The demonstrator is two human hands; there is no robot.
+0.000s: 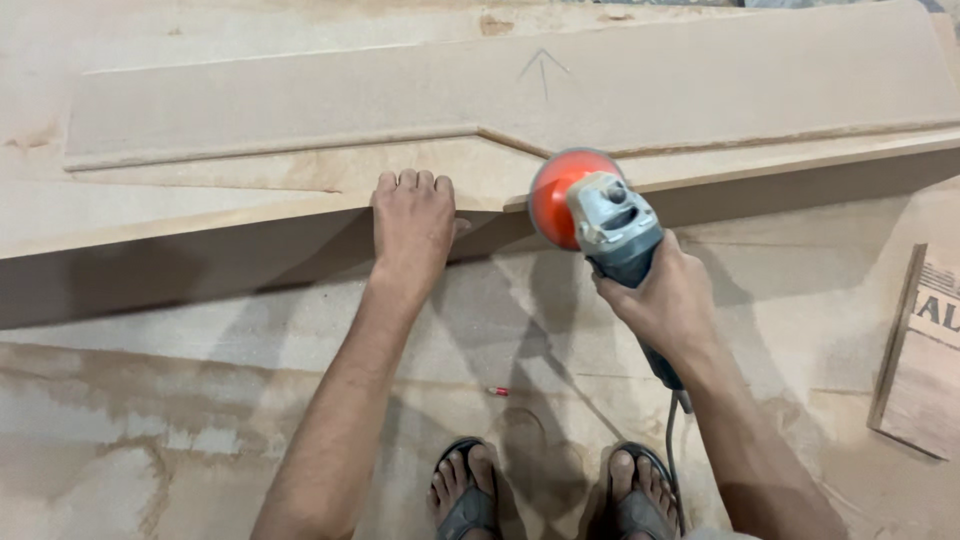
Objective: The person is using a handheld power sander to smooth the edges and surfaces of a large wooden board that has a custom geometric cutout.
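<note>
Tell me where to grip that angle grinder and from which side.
Grip the angle grinder by its slim dark rear body, coming from behind on the cord end, as the right hand does. The orange disc and grey gear head face the board's edge, where the left hand rests.

two hands (412, 222), one grinder (600, 215), two sandals (468, 505)

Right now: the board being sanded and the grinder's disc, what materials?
Board: looks like fibreboard, matte tan, no grain, fine dust around. Disc on the grinder in the right hand: smooth orange face, probably plastic or rubber backing; can't confirm.
</note>
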